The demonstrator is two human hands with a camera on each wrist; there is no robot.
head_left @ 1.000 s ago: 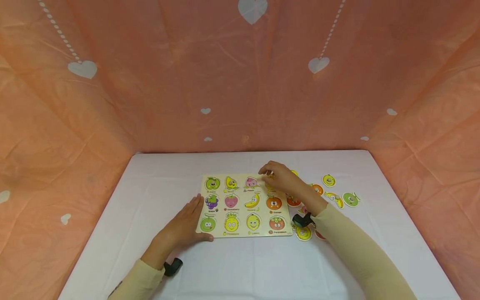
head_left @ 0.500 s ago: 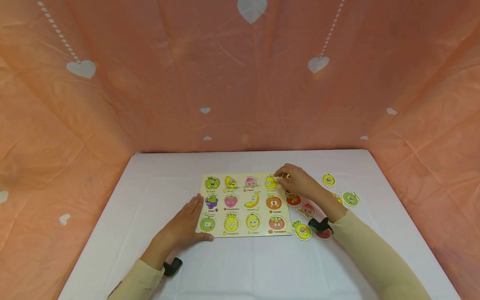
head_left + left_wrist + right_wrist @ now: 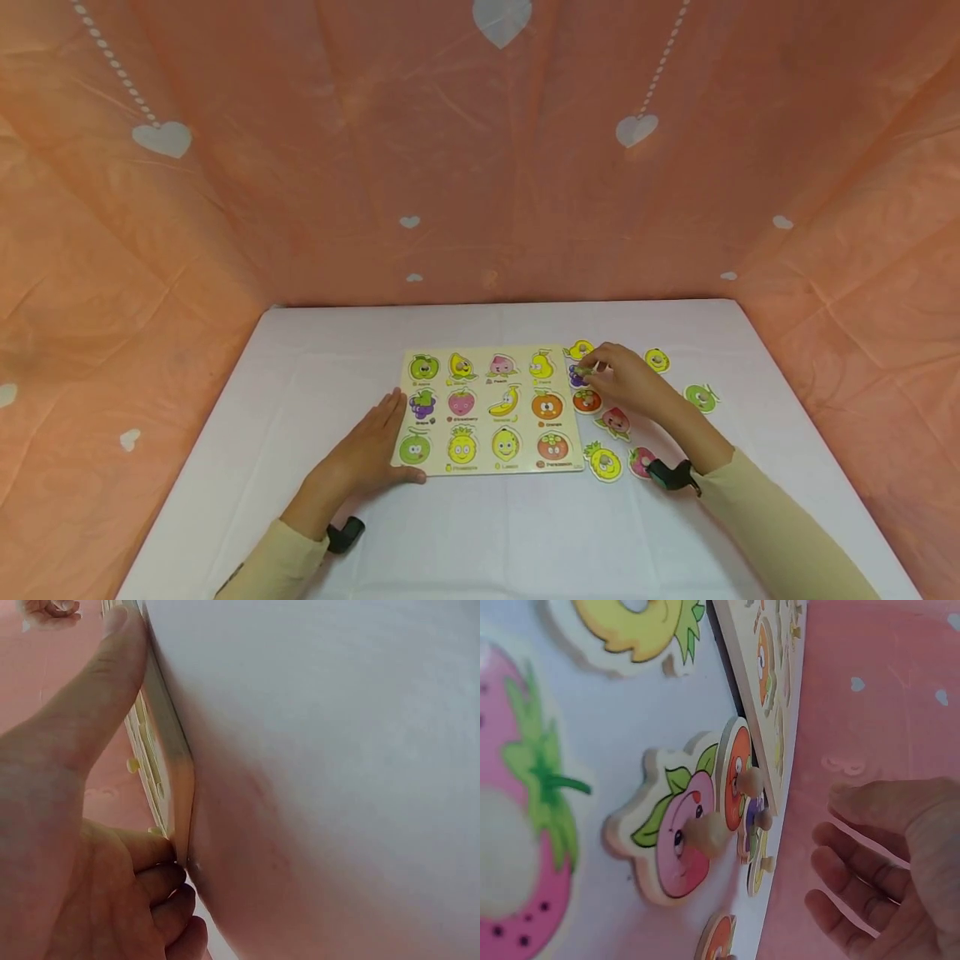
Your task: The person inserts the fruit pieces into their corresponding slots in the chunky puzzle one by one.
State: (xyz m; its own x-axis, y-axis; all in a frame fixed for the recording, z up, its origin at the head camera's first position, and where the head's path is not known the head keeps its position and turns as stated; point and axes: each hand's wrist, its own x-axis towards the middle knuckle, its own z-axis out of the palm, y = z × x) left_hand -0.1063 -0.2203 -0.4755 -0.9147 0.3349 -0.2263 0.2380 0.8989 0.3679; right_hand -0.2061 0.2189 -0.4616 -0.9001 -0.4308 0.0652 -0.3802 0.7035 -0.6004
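Observation:
A wooden fruit puzzle board (image 3: 482,360) lies flat on the table, printed with rows of smiling fruits. My left hand (image 3: 367,454) rests at its near left corner, fingers along the left edge and thumb (image 3: 112,675) against the front edge. Just right of the board, my right hand (image 3: 626,379) hovers over loose knobbed pieces, fingertips overlapping the grape piece (image 3: 576,378). In the right wrist view, those relaxed fingers stand apart from the pieces, with the grape piece lying beyond. Close by are the pear piece (image 3: 581,349), a red-orange fruit piece (image 3: 587,402) and the peach piece (image 3: 615,423).
Pineapple (image 3: 604,463) and strawberry (image 3: 641,461) pieces lie nearer me, right of the board. Farther right are a yellow smiling piece (image 3: 657,360) and a green round piece (image 3: 701,397). White cloth (image 3: 495,542) covers the table; a pink-orange curtain (image 3: 480,192) surrounds it.
My right hand has moved rightward, from over the board's top right to the loose pieces beside it. The board's pear picture and the strawberry piece are now uncovered. My left hand stays put.

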